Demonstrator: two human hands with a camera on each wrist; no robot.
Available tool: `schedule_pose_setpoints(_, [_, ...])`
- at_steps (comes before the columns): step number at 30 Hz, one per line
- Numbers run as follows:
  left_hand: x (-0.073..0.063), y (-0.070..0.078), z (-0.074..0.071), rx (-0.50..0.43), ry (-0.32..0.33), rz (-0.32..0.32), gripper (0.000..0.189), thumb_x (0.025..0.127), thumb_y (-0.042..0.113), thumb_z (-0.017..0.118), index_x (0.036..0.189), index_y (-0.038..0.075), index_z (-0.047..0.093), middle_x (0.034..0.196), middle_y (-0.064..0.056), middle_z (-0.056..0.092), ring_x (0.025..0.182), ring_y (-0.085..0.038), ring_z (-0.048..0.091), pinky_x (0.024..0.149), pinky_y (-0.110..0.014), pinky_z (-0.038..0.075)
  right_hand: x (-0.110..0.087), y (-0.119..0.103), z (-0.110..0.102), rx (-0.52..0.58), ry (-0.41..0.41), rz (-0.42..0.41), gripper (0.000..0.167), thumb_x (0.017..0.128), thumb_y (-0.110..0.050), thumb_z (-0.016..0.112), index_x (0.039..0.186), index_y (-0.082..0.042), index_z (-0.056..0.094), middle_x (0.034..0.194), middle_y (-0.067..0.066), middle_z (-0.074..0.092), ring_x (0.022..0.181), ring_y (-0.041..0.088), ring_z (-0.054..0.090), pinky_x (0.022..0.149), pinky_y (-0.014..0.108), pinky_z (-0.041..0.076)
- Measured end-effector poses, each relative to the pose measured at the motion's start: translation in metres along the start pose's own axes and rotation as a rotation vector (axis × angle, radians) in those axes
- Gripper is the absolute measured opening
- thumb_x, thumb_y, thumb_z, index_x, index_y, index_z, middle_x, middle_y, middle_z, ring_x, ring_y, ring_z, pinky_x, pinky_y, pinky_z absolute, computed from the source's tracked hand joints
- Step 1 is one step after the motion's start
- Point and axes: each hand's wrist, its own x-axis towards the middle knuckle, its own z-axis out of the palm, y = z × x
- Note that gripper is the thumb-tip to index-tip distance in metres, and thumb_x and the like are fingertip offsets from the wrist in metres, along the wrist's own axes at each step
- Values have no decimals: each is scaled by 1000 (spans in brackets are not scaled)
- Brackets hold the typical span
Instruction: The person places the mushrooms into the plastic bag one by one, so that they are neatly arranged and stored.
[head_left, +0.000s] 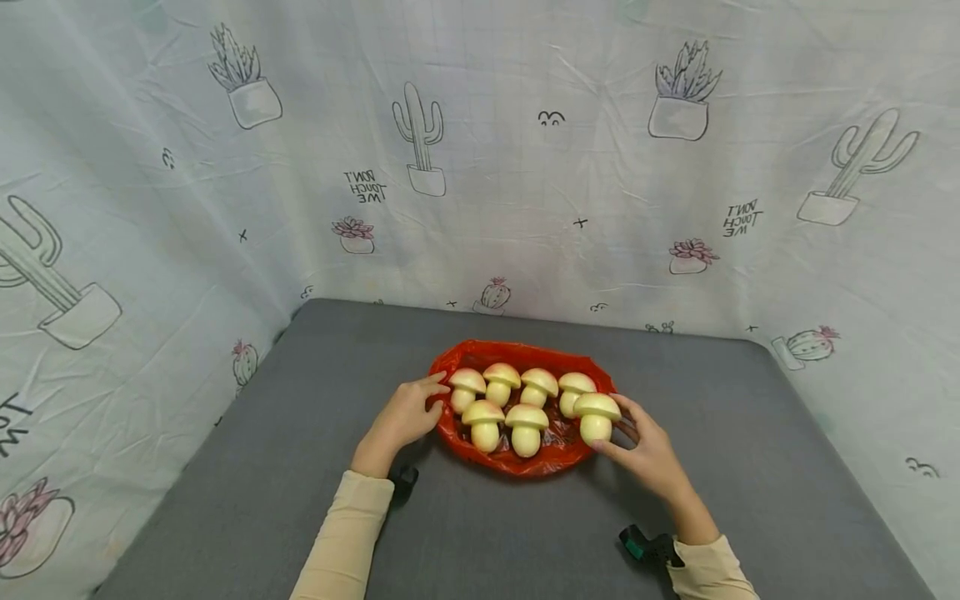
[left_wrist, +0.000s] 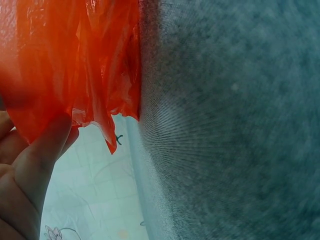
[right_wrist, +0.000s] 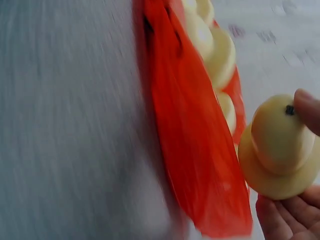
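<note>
A red plastic bag (head_left: 510, 468) lies spread wide on the table with several toy mushrooms (head_left: 527, 429) standing inside, cream-stemmed with rounded caps, some tinged pink. At the bag's left rim, my left hand (head_left: 405, 414) pinches the thin plastic (left_wrist: 95, 60) between thumb and fingers. My right hand (head_left: 647, 446) holds one mushroom (head_left: 596, 421) at the bag's right end, thumb on the stem's base and fingers at the cap. Seen close in the right wrist view, this mushroom (right_wrist: 281, 135) has a small dark mark on its stem end, beside the thumb.
A grey cloth-covered table (head_left: 480, 533) extends around the bag. Behind it and along the sides hangs a pale curtain (head_left: 495, 167) printed with potted cacti. Dark wrist devices (head_left: 643, 546) sit by both cuffs.
</note>
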Motion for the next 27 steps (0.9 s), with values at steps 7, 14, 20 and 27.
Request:
schedule_pose_setpoints(7, [0,1,1,2,-13,-9,30,85,5,60,113,0,69,136,-12,54,118,-26,56,83,-36,45,6,-6,26,-48,-54,-13,76,78,-22,77,141,-1,39,135,19,48,119,35,53,90,46,48])
schedule_pose_setpoints(14, [0,2,1,-7,-11,-8,30,85,5,60,113,0,69,136,-13,54,122,-29,53,95,-41,46,7,-6,36,-145,-23,8,79,76,-27,79,139,2,41,134,21,51,118,35,53,90,47,47])
schedule_pose_setpoints(20, [1,0,0,-8,-2,-3,30,85,5,60,113,-1,68,136,-13,54,123,-31,53,96,-43,45,9,-5,38,-196,-18,9,81,76,-30,79,139,3,40,134,22,50,119,37,52,92,51,45])
schedule_pose_setpoints(27, [1,0,-1,-3,-8,-12,30,85,5,59,114,1,69,137,-11,54,120,-27,55,90,-38,47,9,-4,41,-261,-25,2,81,75,-28,79,139,4,40,134,24,50,120,39,50,94,54,42])
